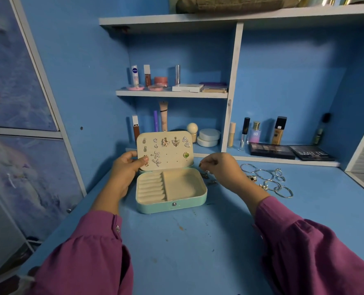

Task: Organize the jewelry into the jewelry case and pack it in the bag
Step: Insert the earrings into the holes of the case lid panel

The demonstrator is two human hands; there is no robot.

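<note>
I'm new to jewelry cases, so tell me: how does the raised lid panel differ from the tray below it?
The lid panel stands upright, steadied by the left hand; the tray lies flat on the desk. The lid panel is dotted with earrings; the tray looks empty. The lid panel is one flat sheet; the tray has ring rolls beside an open compartment. Both are cream-lined.

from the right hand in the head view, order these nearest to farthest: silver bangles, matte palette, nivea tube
1. silver bangles, on the desk just right of the right hand
2. matte palette, farther right at the back
3. nivea tube, upper shelf, far left
</note>
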